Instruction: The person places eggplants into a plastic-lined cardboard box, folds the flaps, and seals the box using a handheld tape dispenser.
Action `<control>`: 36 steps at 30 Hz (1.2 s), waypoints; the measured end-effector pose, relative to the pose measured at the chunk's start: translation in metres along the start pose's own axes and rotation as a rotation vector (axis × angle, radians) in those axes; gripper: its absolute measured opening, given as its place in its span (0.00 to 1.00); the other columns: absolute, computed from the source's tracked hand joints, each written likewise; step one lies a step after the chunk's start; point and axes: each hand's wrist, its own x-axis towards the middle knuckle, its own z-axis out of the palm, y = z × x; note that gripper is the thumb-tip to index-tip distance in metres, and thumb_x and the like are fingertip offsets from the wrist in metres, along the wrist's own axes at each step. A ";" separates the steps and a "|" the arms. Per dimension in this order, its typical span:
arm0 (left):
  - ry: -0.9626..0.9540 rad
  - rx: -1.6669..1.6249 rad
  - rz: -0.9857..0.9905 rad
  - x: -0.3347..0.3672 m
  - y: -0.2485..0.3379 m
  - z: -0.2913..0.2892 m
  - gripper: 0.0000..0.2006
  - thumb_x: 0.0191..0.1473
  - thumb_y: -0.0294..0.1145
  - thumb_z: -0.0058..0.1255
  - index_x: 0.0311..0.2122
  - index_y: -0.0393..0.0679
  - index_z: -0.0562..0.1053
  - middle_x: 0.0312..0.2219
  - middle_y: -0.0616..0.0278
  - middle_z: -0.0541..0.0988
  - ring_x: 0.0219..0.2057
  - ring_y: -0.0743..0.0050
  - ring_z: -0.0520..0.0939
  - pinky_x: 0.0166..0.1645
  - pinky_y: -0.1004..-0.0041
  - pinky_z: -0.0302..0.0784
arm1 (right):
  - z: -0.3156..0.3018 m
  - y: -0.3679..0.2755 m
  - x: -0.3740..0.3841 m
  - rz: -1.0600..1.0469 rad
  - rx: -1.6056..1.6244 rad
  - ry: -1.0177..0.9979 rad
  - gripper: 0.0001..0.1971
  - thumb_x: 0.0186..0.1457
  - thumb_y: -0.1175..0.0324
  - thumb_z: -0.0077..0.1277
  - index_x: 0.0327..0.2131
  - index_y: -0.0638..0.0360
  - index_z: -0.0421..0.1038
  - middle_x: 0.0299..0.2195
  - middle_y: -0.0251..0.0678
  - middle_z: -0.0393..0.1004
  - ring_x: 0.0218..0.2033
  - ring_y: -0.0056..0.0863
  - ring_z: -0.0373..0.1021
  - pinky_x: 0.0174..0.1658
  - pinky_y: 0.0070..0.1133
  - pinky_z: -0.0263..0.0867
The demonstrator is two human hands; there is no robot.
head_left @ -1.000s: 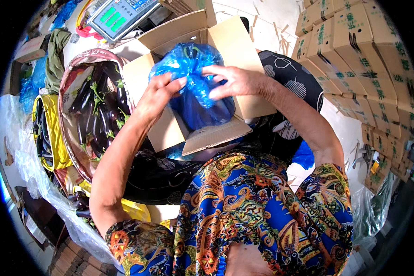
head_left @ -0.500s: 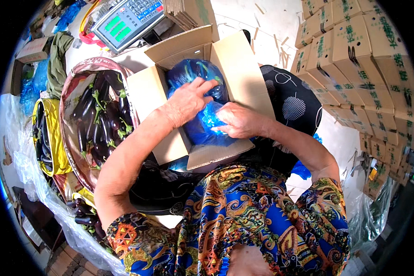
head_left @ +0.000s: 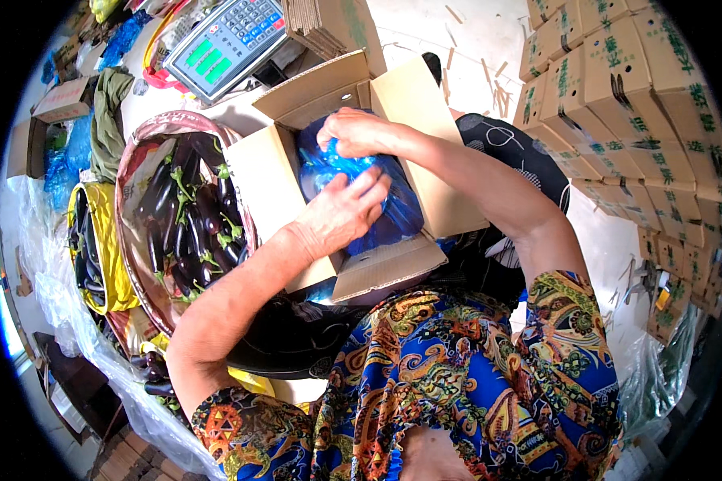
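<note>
A blue plastic bag (head_left: 389, 216) fills an open cardboard box (head_left: 449, 172) in front of me; dark shapes show dimly through it. At the far side of the box, my right hand (head_left: 353, 132) is closed on a bunched part of the bag. Nearer and to the left, my left hand (head_left: 337, 215) rests against the bag with its fingers bent and apart. The box flaps stand spread outward around both hands. Left of the box is a large round sack (head_left: 124, 200) of dark purple eggplants (head_left: 188, 216).
A digital scale (head_left: 229, 48) stands at the far left of the box, beside folded cardboard (head_left: 329, 28). Stacked closed cartons (head_left: 618, 104) rise on the right. A yellow bag (head_left: 120, 280) with more eggplants and clear plastic sheeting (head_left: 80, 321) lie at left.
My right hand has moved from the near right of the bag to its far side, carrying the bunched plastic. My left hand has come nearer to me. The bag's gathered part now lies farther away.
</note>
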 end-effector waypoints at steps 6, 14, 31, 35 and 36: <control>-0.150 -0.140 -0.538 -0.009 -0.035 0.045 0.06 0.46 0.25 0.49 0.32 0.39 0.73 0.29 0.46 0.78 0.25 0.50 0.82 0.30 0.57 0.79 | -0.002 -0.002 0.018 0.025 0.106 0.110 0.08 0.41 0.76 0.48 0.27 0.59 0.76 0.28 0.45 0.78 0.35 0.43 0.75 0.39 0.32 0.69; -0.065 -1.122 -1.394 -0.004 -0.093 0.080 0.16 0.44 0.29 0.52 0.40 0.36 0.77 0.34 0.40 0.80 0.36 0.47 0.83 0.43 0.61 0.77 | 0.020 -0.036 -0.086 -0.276 -0.201 0.286 0.10 0.52 0.68 0.53 0.37 0.61 0.72 0.38 0.41 0.73 0.40 0.36 0.71 0.44 0.33 0.64; 0.080 -0.216 -0.631 -0.010 -0.086 -0.008 0.18 0.43 0.21 0.47 0.43 0.41 0.74 0.39 0.57 0.78 0.40 0.57 0.79 0.41 0.60 0.74 | 0.072 -0.012 -0.058 -0.249 -0.687 0.093 0.10 0.50 0.62 0.49 0.26 0.57 0.74 0.31 0.38 0.74 0.41 0.34 0.66 0.46 0.31 0.58; 0.053 -0.018 -0.486 -0.021 -0.053 0.050 0.20 0.44 0.25 0.50 0.46 0.35 0.72 0.52 0.47 0.71 0.54 0.52 0.72 0.58 0.65 0.68 | 0.063 -0.012 -0.065 -0.253 -0.537 0.177 0.10 0.49 0.62 0.51 0.29 0.58 0.73 0.33 0.39 0.73 0.41 0.34 0.66 0.48 0.32 0.59; 0.081 0.020 -0.480 -0.024 -0.050 0.059 0.21 0.45 0.25 0.50 0.47 0.33 0.71 0.53 0.44 0.69 0.55 0.49 0.70 0.60 0.65 0.65 | 0.063 -0.013 -0.068 -0.267 -0.466 0.203 0.10 0.49 0.63 0.52 0.29 0.59 0.73 0.34 0.39 0.72 0.41 0.34 0.66 0.48 0.32 0.59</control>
